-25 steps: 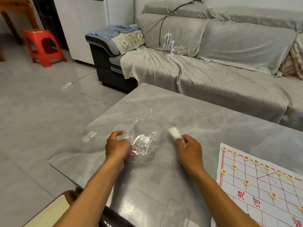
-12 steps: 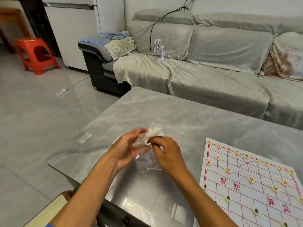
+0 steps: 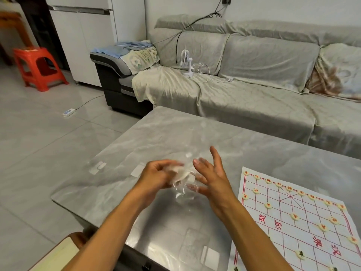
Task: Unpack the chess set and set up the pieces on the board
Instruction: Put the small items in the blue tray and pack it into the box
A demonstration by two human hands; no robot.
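Observation:
Above the grey marble table (image 3: 195, 133), my left hand (image 3: 158, 176) grips a crumpled clear plastic bag (image 3: 182, 178) with a white wad inside it. My right hand (image 3: 212, 175) is beside the bag with its fingers spread and straight, its fingertips touching the plastic. To the right lies the white paper chess board (image 3: 304, 227) with red lines and characters. Several round cream chess pieces (image 3: 295, 216) with red marks stand on its grid points, and pieces with dark marks (image 3: 300, 254) stand nearer me.
A grey covered sofa (image 3: 244, 90) runs behind the table, with a small white fan (image 3: 186, 62) and cables on it. A red plastic stool (image 3: 38, 67) and a power strip (image 3: 68, 112) are on the tiled floor at left. A chair edge (image 3: 58, 251) shows bottom left.
My hands came together on the bag and the white wad went into it. Since half a second ago my right hand has let go and spread its fingers; the view has shifted right.

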